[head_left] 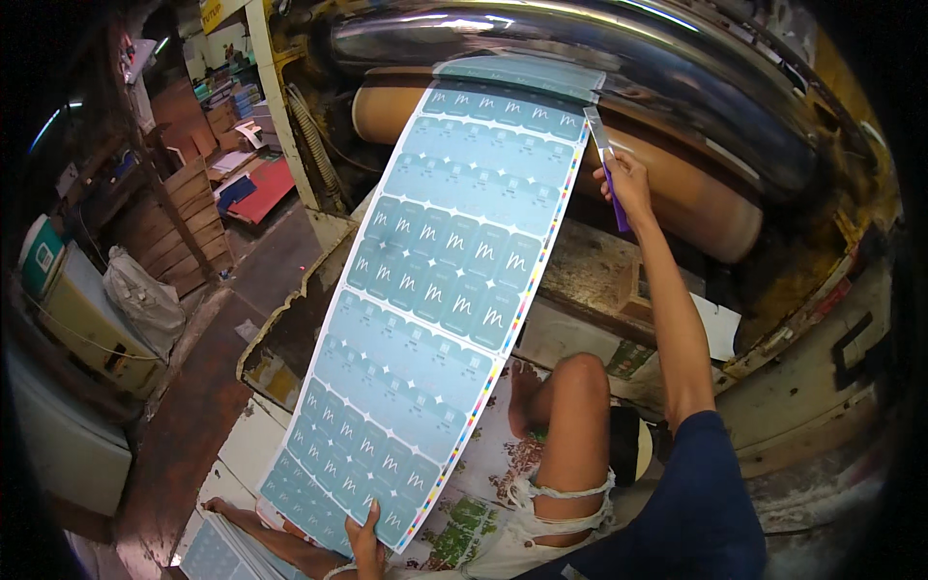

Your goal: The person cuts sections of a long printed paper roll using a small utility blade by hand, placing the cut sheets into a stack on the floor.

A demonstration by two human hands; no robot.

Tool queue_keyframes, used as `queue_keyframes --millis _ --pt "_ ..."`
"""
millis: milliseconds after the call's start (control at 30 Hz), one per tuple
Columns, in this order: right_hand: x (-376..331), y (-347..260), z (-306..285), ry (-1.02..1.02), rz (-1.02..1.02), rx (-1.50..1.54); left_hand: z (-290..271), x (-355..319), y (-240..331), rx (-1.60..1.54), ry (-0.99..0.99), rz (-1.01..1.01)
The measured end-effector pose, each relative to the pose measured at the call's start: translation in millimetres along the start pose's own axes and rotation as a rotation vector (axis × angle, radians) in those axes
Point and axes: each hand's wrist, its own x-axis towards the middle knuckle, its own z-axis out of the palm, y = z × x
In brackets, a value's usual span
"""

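The step in hand seems to be freeing or guiding a long printed sheet (425,261) at the rollers: it is sloping from the brown roller (686,184) and the shiny metal roller (406,39) down toward the person's lap, its pale teal panels facing up. The left hand (364,541) is pinching the sheet's lower edge, thumb on top. The right hand (628,182) is closing its grip around a purple-handled cutter (619,205), whose blade is lying just beside the sheet's upper right edge; whether they are touching, I cannot tell. The next move is probably calling for a level, taut sheet and a blade well guarded from the roller's surface

Below the rollers, a worn wooden ledge (590,256) is running across the machine, and a stack of similar sheets (217,553) is lying at lower left. Beyond, a cluttered workshop is showing a red table (266,190) bearing papers, and a pale sack (143,300) is slumping near the reddish-brown floor (184,406)
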Motion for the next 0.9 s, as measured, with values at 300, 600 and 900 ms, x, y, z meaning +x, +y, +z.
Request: queue_keyframes --millis 300,600,900 --pt "-14 52 5 -0.256 0.020 -0.057 24 -38 27 -0.040 0.034 0.013" --pt "-19 53 -12 0.307 -0.590 -0.673 -21 -49 1 0.001 0.111 0.083" --pt "48 -70 -3 -0.207 -1.034 -0.809 -33 -71 20 -0.002 0.198 0.004"
